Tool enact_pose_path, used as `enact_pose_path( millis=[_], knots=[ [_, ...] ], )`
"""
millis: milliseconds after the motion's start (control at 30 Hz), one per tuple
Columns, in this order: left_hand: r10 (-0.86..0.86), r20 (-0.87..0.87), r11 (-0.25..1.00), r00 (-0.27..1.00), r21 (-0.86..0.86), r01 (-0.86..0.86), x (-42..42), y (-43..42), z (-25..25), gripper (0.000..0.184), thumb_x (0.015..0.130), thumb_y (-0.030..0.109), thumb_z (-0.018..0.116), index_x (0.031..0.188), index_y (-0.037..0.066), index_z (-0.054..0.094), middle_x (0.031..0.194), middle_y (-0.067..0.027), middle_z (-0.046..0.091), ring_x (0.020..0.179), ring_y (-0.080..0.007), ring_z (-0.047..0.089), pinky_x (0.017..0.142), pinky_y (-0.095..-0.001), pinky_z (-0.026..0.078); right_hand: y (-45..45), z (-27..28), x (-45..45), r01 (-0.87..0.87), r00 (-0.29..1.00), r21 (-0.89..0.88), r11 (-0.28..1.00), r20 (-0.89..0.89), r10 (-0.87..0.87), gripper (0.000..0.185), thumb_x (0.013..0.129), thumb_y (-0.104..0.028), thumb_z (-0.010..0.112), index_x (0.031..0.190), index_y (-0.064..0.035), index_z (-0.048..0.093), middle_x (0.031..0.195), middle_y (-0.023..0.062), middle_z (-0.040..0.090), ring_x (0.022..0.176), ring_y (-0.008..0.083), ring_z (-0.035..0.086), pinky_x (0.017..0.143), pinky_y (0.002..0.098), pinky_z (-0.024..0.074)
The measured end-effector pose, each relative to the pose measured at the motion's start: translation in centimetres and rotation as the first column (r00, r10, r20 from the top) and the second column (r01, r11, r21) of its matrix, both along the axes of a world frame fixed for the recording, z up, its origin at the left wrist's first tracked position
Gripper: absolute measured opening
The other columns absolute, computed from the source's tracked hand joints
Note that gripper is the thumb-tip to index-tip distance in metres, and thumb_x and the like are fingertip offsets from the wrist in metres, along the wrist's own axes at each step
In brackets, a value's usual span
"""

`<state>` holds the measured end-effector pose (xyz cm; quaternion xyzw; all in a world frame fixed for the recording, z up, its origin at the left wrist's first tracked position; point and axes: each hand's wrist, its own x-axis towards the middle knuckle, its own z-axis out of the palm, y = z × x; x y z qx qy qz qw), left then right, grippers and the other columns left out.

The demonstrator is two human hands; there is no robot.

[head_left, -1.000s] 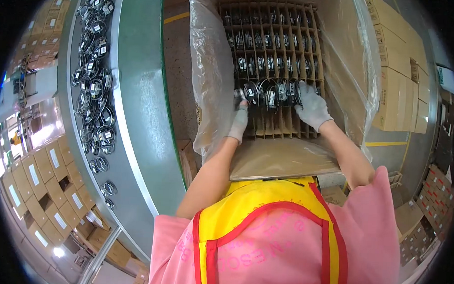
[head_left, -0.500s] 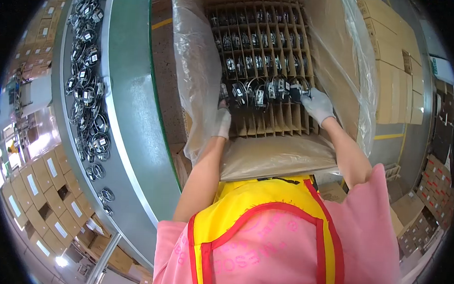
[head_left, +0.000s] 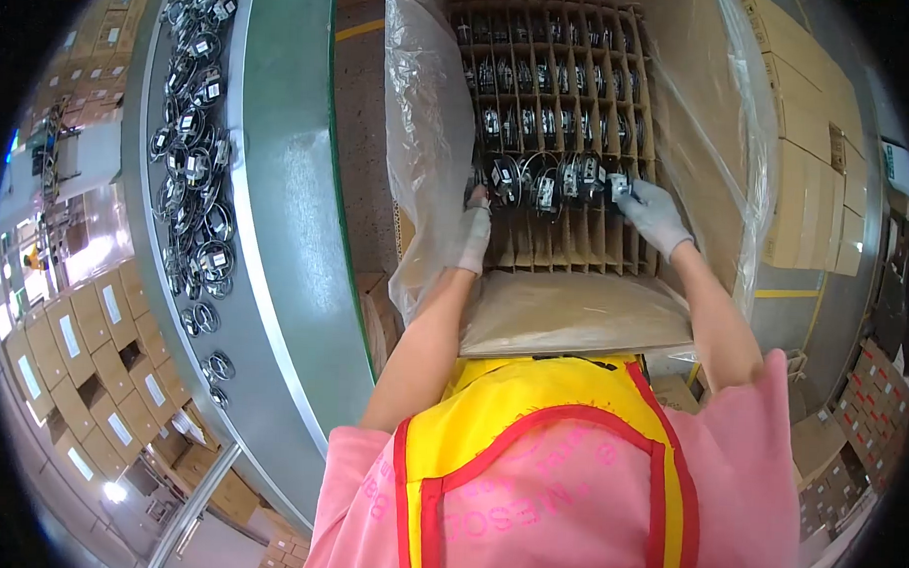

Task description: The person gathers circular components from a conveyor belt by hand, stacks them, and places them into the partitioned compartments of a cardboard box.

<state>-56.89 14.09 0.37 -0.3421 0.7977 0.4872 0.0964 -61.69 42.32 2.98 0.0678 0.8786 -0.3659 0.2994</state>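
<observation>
A cardboard box point(head_left: 718, 183) lined with clear plastic stands in front of me, its inside split by cardboard dividers point(head_left: 566, 243) into narrow slots. Coiled black cables point(head_left: 546, 192) with silver-white connectors form a row across the slots, sitting higher than the rows behind. My right hand point(head_left: 659, 219), in a pale glove, pinches the coiled cable point(head_left: 619, 188) at the row's right end. At the left end, my gloved left hand point(head_left: 472, 235) is closed against a dark coiled cable point(head_left: 475, 177); its fingers are partly hidden. The nearest slots hold nothing visible.
Left of the box runs a conveyor point(head_left: 258, 307) with a long heap of coiled cables point(head_left: 193, 165) on its belt. Plastic liner point(head_left: 420, 133) rises along the box's left side. Stacked cartons point(head_left: 803, 186) stand to the right, with more cartons point(head_left: 101, 362) beyond the conveyor.
The view has shifted, so everything appears further right. My right hand has turned slightly at the row's right-end cable and shows its connector more. My left hand stays at the left end.
</observation>
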Motion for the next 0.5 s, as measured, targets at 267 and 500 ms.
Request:
enact_pose_path(
  millis=[267,500],
  knots=[
    [-0.248,-0.106,0.94,0.963,-0.266,0.213,1.3,0.2,-1.4,0.049,0.092,0.028,0.057,0.13,-0.002,0.049,0.131,-0.0196,0.053,0.119,-0.031,0.051,0.103,-0.0392,0.036,-4.4,2.2,0.0,-0.266,0.959,0.53,0.805,0.059,0.277,0.036,0.086,-0.036,0.06,0.105,-0.0063,0.06,0.091,0.0256,0.065,0.098,0.0344,0.062,0.078,0.0468,0.0497],
    [-0.173,-0.045,0.985,0.984,-0.018,0.172,1.3,-0.6,-3.8,0.049,0.093,0.026,0.055,0.132,-0.001,0.047,0.13,-0.0185,0.053,0.122,-0.0284,0.049,0.104,-0.0366,0.035,-6.1,-0.9,-0.4,-0.341,0.88,0.49,0.802,-0.133,0.455,0.078,0.076,-0.029,0.072,0.136,0.0023,0.034,0.112,0.0221,0.059,0.092,0.0347,0.064,0.077,0.0417,0.0532]
  ],
)
